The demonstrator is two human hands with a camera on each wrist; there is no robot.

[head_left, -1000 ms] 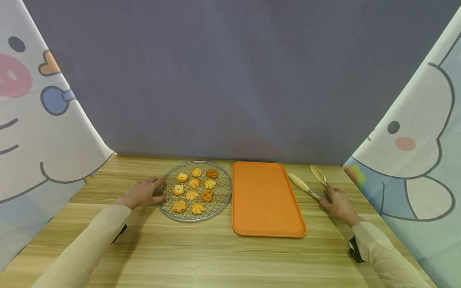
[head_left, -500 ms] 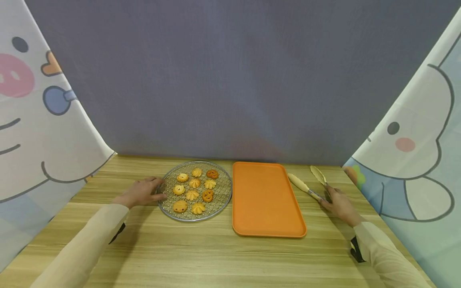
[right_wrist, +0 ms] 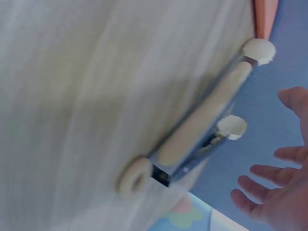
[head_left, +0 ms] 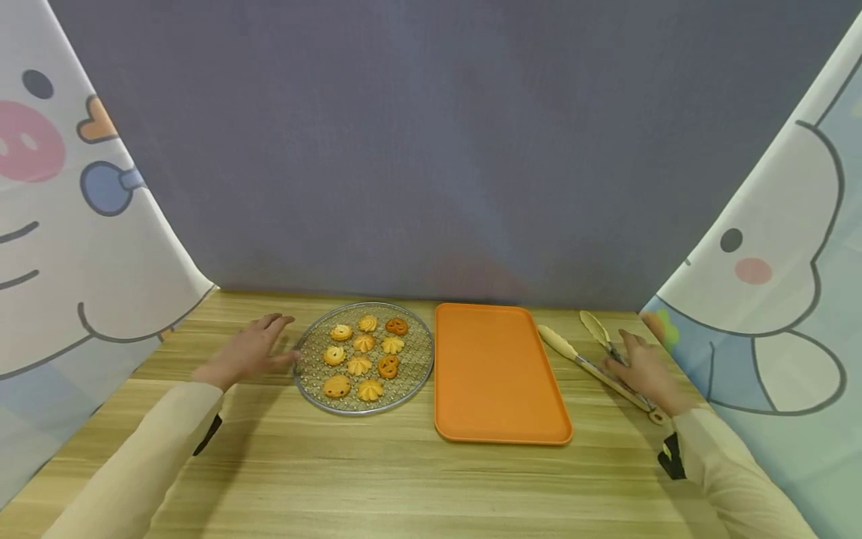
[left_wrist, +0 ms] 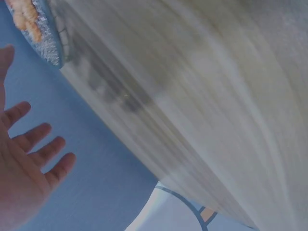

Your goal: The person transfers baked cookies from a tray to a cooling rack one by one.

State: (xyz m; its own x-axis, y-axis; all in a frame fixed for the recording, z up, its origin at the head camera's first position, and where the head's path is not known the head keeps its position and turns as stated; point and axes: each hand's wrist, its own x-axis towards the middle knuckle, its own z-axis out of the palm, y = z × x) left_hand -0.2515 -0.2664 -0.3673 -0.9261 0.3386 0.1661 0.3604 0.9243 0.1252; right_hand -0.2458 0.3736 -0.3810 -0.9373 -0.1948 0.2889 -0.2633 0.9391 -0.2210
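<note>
My left hand hovers with spread fingers at the left rim of a round, textured tray with a silvery edge. Several cookies, among them a swirled cookie and a pretzel-shaped one, lie on that tray. On the right, my right hand is over a pair of tongs with cream tips and a ring at the handle end. In the right wrist view, the fingers are spread apart from the tongs. Loosely spread fingers also show on the left hand in the left wrist view, holding nothing.
A bare orange rectangular tray lies between the round tray and the tongs. Everything rests on a wood-grain table. A grey fabric wall closes the back, and printed cartoon cloths hang at both sides.
My left hand has lifted and drawn back left from the round tray's rim. My right hand has let go of the tongs and risen off them, so more of their handle shows.
</note>
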